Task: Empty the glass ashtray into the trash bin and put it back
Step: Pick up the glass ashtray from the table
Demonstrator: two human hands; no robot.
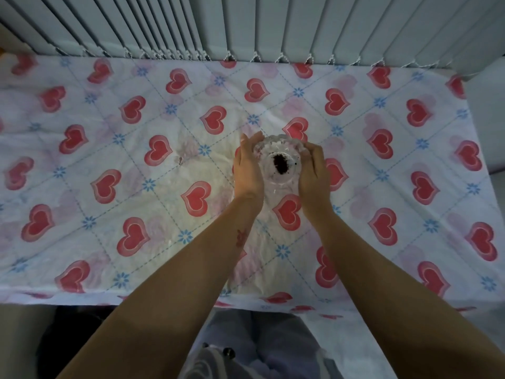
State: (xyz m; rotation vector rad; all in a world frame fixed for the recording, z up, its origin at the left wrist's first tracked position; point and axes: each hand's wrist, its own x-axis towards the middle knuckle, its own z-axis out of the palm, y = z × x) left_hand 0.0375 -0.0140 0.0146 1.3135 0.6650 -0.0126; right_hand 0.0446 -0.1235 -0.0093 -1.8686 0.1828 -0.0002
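A clear cut-glass ashtray (278, 149) with a scalloped rim sits in the middle of the table, a dark pile of ash (279, 164) at its centre. My left hand (247, 166) cups its left side and my right hand (313, 173) cups its right side, fingers curled round the rim. Whether the ashtray rests on the cloth or is lifted off it, I cannot tell. No trash bin is in view.
The table (109, 187) wears a white cloth printed with red hearts and blue flowers. Vertical blinds (246, 23) hang along its far edge. The near table edge runs across the bottom, with my lap below it.
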